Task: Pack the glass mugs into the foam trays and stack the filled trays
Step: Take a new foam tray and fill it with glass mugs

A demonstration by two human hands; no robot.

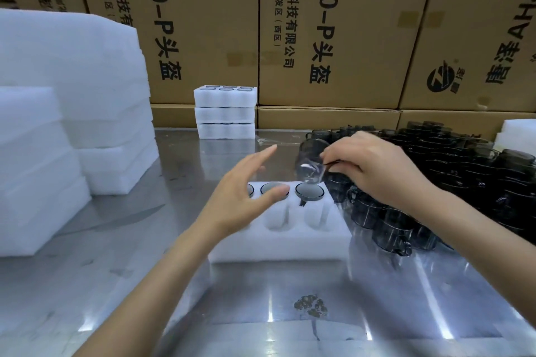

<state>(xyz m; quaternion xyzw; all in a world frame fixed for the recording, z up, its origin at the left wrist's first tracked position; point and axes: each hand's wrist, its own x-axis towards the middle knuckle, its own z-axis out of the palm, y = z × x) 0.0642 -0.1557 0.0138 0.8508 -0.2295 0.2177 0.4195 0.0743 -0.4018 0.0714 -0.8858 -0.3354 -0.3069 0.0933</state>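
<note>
White foam makes up the tray (278, 243) lying near the middle of the steel tabletop (145, 284), with three dark glass mugs already seated in its far row and the near pockets bare. Above the tray's far right corner, the right hand (374, 171) pinches a tilted smoky glass mug (311, 162) between curled fingers (333, 158), the mug hanging just over the rightmost filled pocket (309, 191). The left hand (240, 194) hovers over the tray's left part, fingers straight and spread, holding nothing. A crowd of loose mugs (435, 177) covers the right side of the tabletop, touching the tray's right edge. Three filled trays (224, 111) stand stacked at the far edge, and tall piles of foam (72, 113) stand along the left edge. Cardboard boxes (333, 29) stand behind.
</note>
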